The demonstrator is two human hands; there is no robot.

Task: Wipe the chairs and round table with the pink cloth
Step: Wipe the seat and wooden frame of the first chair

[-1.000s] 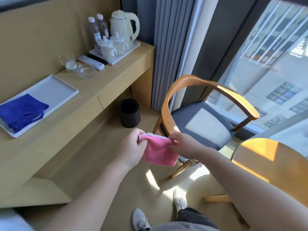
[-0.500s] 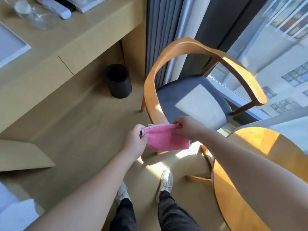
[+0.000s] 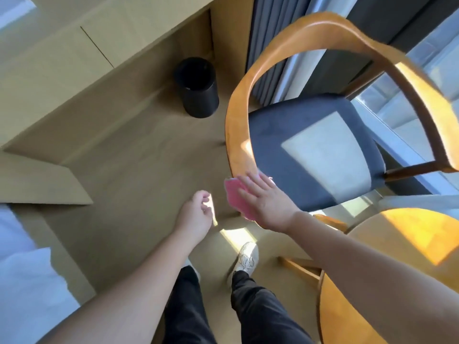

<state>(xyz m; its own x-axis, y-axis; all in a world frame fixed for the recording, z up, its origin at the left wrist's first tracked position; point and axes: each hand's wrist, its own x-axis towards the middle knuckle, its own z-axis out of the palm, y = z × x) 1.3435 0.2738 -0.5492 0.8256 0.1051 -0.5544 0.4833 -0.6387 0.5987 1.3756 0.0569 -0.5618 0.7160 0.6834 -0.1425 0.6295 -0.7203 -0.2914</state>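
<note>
**Cloth on the chair rail**

From the head view I see my right hand (image 3: pixel 267 207) laid flat, fingers straight, pressing the pink cloth (image 3: pixel 236 198) against the near end of the chair (image 3: pixel 238 120) at its curved wooden rail. My left hand (image 3: pixel 196 214) hangs loosely curled just left of the cloth, apart from it and holding nothing. The blue seat (image 3: pixel 285 135) carries a sunlit patch. The round table (image 3: pixel 409 234) sits by my right forearm. A black bin (image 3: pixel 198 90) stands on the floor beside the desk's end.
</note>
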